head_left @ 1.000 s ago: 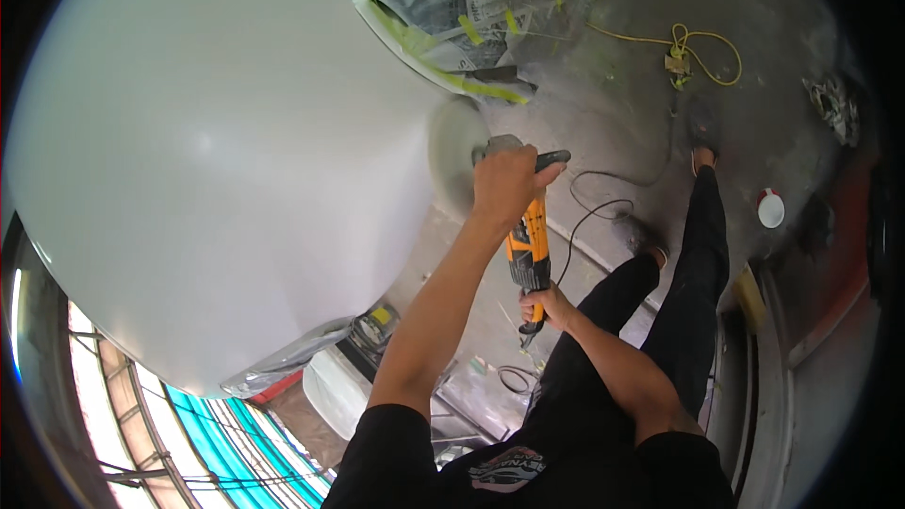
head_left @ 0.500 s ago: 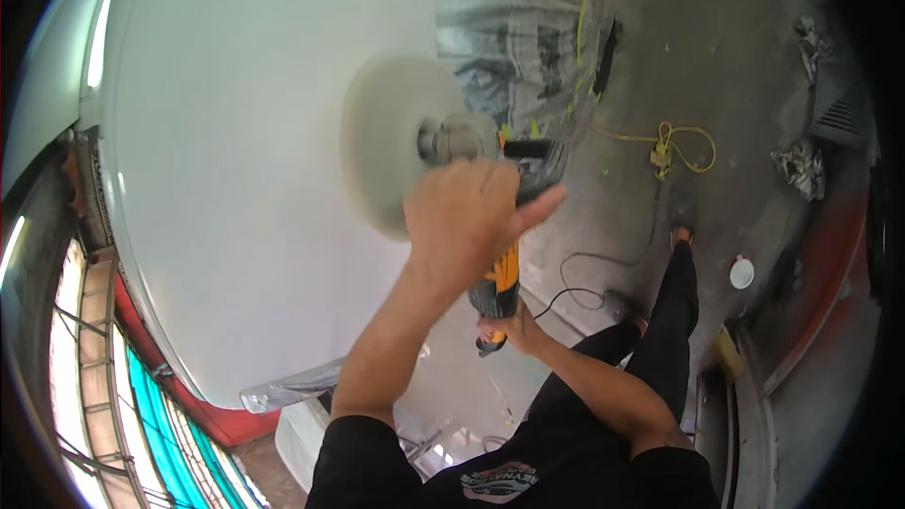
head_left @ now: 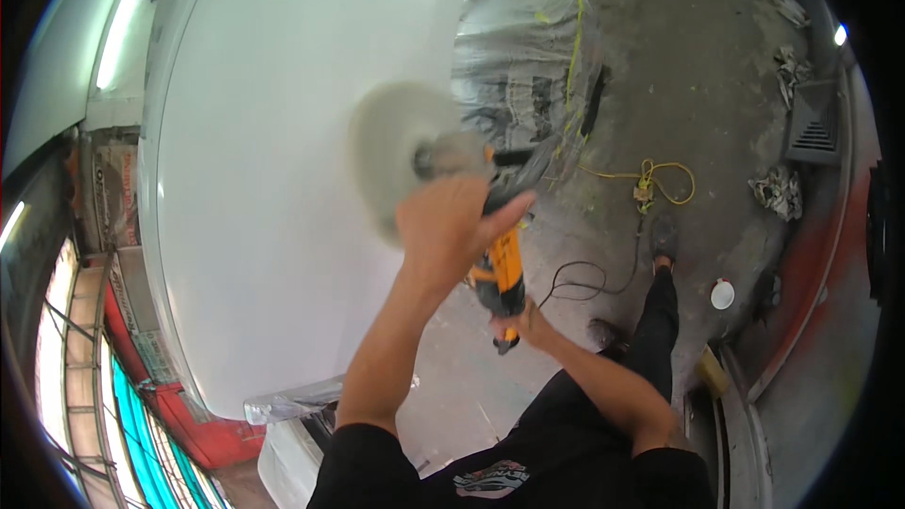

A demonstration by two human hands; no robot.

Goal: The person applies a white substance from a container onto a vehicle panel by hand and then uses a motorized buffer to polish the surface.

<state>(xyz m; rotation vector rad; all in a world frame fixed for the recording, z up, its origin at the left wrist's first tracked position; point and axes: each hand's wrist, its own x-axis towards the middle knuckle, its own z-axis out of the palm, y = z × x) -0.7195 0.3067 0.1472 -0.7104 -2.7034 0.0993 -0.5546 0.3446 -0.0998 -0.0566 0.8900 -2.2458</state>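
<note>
An orange-and-black polisher (head_left: 504,266) is held between my two hands. My left hand (head_left: 445,226) wraps over its front end by the metal head, thumb stretched out to the right. My right hand (head_left: 524,323) grips the rear end of the body, near the cord. The round pale pad (head_left: 379,155) is smeared by spinning and faces a large glossy white vehicle panel (head_left: 255,188), seemingly touching it. Part of the pad is hidden behind my left hand.
Plastic sheeting (head_left: 528,57) with yellow-green tape covers the vehicle's far right part. A dark cord (head_left: 633,269) runs over the floor to a yellow extension cord (head_left: 686,196), close to my feet. A white cup (head_left: 722,294) stands right of my leg. Crumpled sheeting (head_left: 778,193) lies farther right.
My view has shifted, showing more of the panel's far and left edges. Both hands stay on the polisher, which has tilted a little, its rear end shifting right. The pad keeps blurring.
</note>
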